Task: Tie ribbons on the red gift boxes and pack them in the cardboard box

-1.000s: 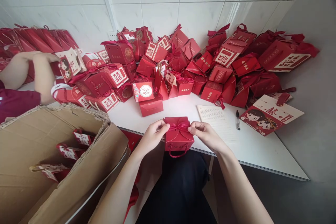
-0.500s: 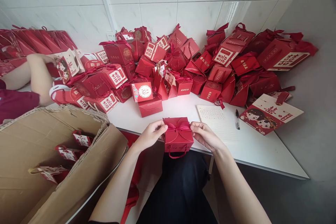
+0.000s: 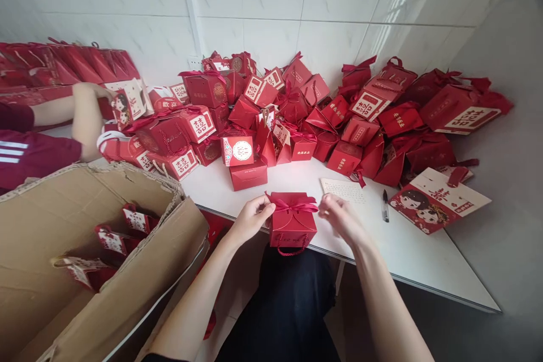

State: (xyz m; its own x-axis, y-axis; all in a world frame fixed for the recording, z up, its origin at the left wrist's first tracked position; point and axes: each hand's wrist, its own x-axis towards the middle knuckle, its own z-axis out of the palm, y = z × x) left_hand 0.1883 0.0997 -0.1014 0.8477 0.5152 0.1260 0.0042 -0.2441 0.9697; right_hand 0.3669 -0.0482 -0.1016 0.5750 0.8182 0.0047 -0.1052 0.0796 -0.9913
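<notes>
A small red gift box (image 3: 292, 232) stands upright at the table's front edge, its cord handle hanging over the near side. Across its top lies a dark red ribbon (image 3: 297, 202) tied in a bow. My left hand (image 3: 253, 216) pinches the ribbon's left end beside the box. To the right of the bow, my right hand (image 3: 341, 218) is just off the ribbon; its curled fingers are smeared by motion, so what they hold, if anything, cannot be made out.
Many red gift boxes (image 3: 292, 103) are piled along the wall. A notebook (image 3: 343, 189), a pen (image 3: 385, 206) and a cartoon-printed box (image 3: 428, 203) lie to the right. A cardboard carton (image 3: 156, 237) stands at the left. Beyond it, another person's arm (image 3: 87, 116) reaches to a box.
My right hand has let go of the bow's right side and moved slightly right. My left hand keeps its pinch at the left. The view has tilted and shifted a little.
</notes>
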